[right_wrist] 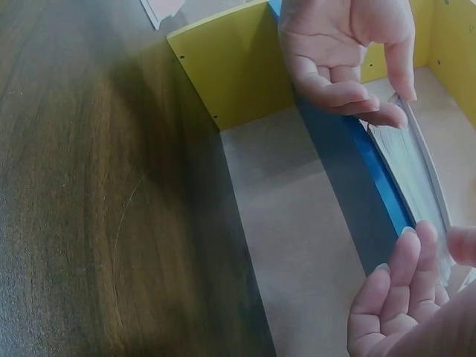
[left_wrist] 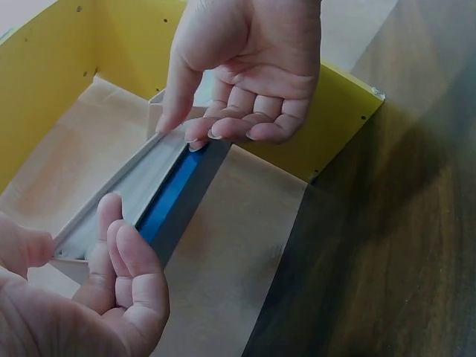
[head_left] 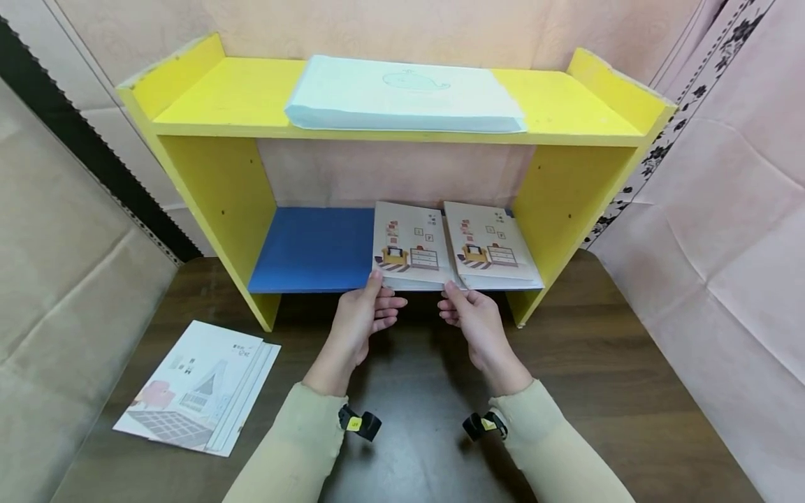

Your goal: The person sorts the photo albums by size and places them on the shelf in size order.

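Both hands hold the left of two matching white books [head_left: 411, 234] by its near corners, where it lies on the blue shelf board [head_left: 314, 251]. Its cover shows a small drawing in yellow and brown. The left hand [head_left: 363, 318] has its thumb on the cover's near left corner and its curled fingers at the front edge. At the near right corner, the right hand [head_left: 479, 325] pinches in the same way. In the left wrist view the book's page edges [left_wrist: 137, 186] face the fingers. The matching book [head_left: 493, 241] lies close on the right.
The yellow shelf unit [head_left: 220, 202] surrounds the blue board with side walls and a top shelf. A pale blue block with a whale drawing [head_left: 409, 94] lies on top. Several fanned white booklets [head_left: 195, 391] lie on the dark wood table [head_left: 415, 447] at left. Fabric walls enclose the table.
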`<state>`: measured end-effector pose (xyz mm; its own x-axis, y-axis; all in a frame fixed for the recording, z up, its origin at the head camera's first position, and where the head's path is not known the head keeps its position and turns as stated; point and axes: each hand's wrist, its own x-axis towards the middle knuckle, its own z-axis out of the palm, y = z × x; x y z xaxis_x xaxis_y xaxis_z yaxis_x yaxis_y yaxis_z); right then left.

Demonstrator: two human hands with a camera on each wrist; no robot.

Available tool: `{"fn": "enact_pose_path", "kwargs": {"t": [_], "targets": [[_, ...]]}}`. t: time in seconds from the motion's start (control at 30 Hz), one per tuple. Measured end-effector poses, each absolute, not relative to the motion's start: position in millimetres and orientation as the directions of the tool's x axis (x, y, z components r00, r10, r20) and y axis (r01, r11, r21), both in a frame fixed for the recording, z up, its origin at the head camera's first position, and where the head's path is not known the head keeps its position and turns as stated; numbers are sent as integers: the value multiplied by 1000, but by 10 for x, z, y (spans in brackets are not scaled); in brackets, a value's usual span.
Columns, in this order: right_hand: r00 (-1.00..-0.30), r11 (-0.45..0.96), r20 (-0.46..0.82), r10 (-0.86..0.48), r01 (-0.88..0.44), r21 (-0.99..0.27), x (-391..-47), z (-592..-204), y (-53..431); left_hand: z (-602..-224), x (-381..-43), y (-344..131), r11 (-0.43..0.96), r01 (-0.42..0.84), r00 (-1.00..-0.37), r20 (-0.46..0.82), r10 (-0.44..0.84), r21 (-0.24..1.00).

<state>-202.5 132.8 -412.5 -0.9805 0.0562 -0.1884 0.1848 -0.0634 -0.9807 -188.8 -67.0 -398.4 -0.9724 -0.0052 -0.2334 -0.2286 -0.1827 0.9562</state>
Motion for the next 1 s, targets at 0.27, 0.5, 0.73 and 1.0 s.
{"fn": "enact_pose_path", "kwargs": {"t": [0.27, 0.5, 0.73, 1.0], "targets": [[-987, -72, -151, 53, 148, -986, -1970, -4180, 1279, -3999, -1812, -646, -167, -206, -978, -206, 17, 964], [-983, -12, -154, -104, 156, -988, -1825, -4325, 1113, -4083, -1607, -803, 50, -119, -991, -121, 58, 992], [-950, -41, -185, -251, 202, -979, -1679, -4479, 857, -4138, -1400, -1165, 205, -55, -997, -66, 49, 977], [-888, -156, -275, -369, 351, -923, -1529, -4520, 438, -4215, -1190, -1832, 393, -47, -999, -49, -6, 918]]}}
